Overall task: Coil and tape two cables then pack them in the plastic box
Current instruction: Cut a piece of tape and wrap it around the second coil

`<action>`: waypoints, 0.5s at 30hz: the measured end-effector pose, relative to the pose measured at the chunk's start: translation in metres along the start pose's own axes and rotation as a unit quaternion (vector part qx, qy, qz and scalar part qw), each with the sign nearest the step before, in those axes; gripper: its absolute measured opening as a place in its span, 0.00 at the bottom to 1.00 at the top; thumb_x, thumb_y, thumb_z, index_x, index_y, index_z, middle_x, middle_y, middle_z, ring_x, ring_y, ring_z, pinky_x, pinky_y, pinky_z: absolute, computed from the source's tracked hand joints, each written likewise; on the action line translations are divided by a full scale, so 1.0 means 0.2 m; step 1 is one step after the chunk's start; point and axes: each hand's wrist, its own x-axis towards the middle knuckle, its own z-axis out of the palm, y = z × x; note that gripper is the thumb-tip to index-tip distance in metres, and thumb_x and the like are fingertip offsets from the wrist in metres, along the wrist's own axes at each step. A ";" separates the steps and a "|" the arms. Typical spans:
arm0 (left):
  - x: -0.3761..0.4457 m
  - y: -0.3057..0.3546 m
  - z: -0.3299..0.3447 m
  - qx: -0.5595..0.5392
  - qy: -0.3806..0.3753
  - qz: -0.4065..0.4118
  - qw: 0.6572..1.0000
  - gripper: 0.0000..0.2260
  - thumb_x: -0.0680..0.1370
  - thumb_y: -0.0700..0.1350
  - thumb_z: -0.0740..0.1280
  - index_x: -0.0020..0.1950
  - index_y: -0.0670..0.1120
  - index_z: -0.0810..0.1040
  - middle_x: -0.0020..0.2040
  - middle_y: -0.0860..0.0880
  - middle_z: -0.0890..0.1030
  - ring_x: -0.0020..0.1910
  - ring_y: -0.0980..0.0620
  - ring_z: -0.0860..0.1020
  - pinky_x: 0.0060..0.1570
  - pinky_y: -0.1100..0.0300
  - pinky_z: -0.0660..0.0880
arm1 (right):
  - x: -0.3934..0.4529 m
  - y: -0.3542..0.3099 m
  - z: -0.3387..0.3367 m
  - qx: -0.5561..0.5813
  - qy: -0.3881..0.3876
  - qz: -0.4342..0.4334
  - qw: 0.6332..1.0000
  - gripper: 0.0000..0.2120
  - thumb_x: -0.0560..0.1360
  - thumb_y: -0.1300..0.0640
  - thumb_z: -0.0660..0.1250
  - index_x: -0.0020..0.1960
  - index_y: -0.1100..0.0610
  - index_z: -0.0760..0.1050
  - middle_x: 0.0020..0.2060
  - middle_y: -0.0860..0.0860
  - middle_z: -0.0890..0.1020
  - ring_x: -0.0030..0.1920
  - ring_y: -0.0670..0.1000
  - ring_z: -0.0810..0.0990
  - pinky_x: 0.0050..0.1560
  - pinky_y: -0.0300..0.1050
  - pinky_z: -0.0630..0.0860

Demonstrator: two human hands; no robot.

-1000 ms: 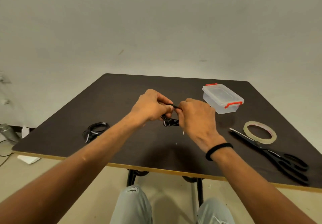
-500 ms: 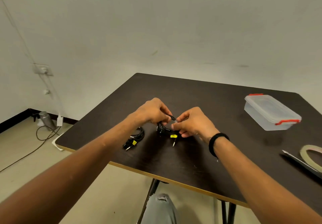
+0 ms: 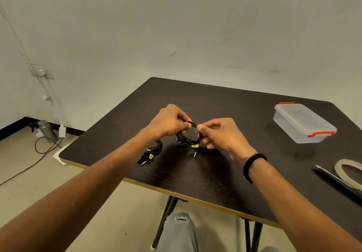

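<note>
At the near edge of the bench (image 3: 195,185), around six o'clock, bare dark board lay under both forearms. Just beyond, both hands held the coiled cable (image 3: 188,139) clear of the surface: the left hand (image 3: 168,122) pinched its top at eleven o'clock, and the right hand (image 3: 221,134) pinched the same loop at one o'clock with fingers (image 3: 201,127) closed on the strands. Compared with a second before, the hands had drawn slightly apart, so the coil hung open as a ring, its yellow-tagged plug (image 3: 195,149) dangling at six o'clock; that suggested the winding was done and taping was due. At nine o'clock from the coil, the second cable (image 3: 152,150) lay bundled on the bench, partly behind the left forearm. Towards three o'clock sat the tape roll (image 3: 341,165) and scissors (image 3: 337,181). Farther, at two o'clock, the plastic box (image 3: 303,122) stood lidded.
</note>
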 end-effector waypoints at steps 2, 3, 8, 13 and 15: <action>-0.01 0.03 0.00 -0.001 0.006 0.002 1.000 0.04 0.78 0.44 0.75 0.51 0.49 0.88 0.35 0.51 0.87 0.33 0.64 0.82 0.36 0.70 0.73 | -0.02 0.00 -0.01 -0.037 0.037 -0.035 0.998 0.07 0.77 0.49 0.77 0.47 0.52 0.86 0.40 0.50 0.89 0.37 0.47 0.86 0.46 0.54 0.88; -0.01 0.06 0.01 0.000 0.009 0.004 1.000 0.03 0.78 0.44 0.75 0.51 0.49 0.88 0.35 0.51 0.86 0.32 0.64 0.81 0.34 0.72 0.72 | -0.02 0.00 -0.02 -0.066 0.055 -0.055 0.995 0.07 0.76 0.48 0.78 0.45 0.51 0.86 0.39 0.49 0.88 0.38 0.47 0.86 0.46 0.53 0.87; -0.05 0.17 0.02 0.016 0.010 0.020 1.000 0.03 0.78 0.43 0.74 0.50 0.48 0.88 0.35 0.51 0.86 0.33 0.63 0.82 0.33 0.72 0.74 | -0.10 -0.04 -0.04 -0.304 0.143 -0.133 0.932 0.07 0.76 0.46 0.73 0.48 0.49 0.84 0.42 0.47 0.86 0.49 0.55 0.85 0.49 0.52 0.82; -0.06 0.23 0.01 0.071 0.020 0.016 0.997 0.03 0.78 0.43 0.74 0.49 0.48 0.88 0.35 0.53 0.84 0.34 0.60 0.81 0.32 0.68 0.71 | -0.13 -0.11 -0.01 -0.500 0.156 -0.210 0.826 0.07 0.77 0.51 0.67 0.46 0.55 0.77 0.43 0.54 0.84 0.46 0.63 0.83 0.40 0.50 0.68; -0.07 0.22 0.00 0.079 0.027 0.007 0.997 0.03 0.78 0.43 0.74 0.50 0.48 0.87 0.35 0.53 0.84 0.33 0.61 0.79 0.30 0.69 0.69 | -0.11 -0.12 0.01 -0.500 0.152 -0.208 0.827 0.07 0.75 0.51 0.69 0.46 0.55 0.77 0.43 0.54 0.84 0.46 0.63 0.83 0.40 0.50 0.69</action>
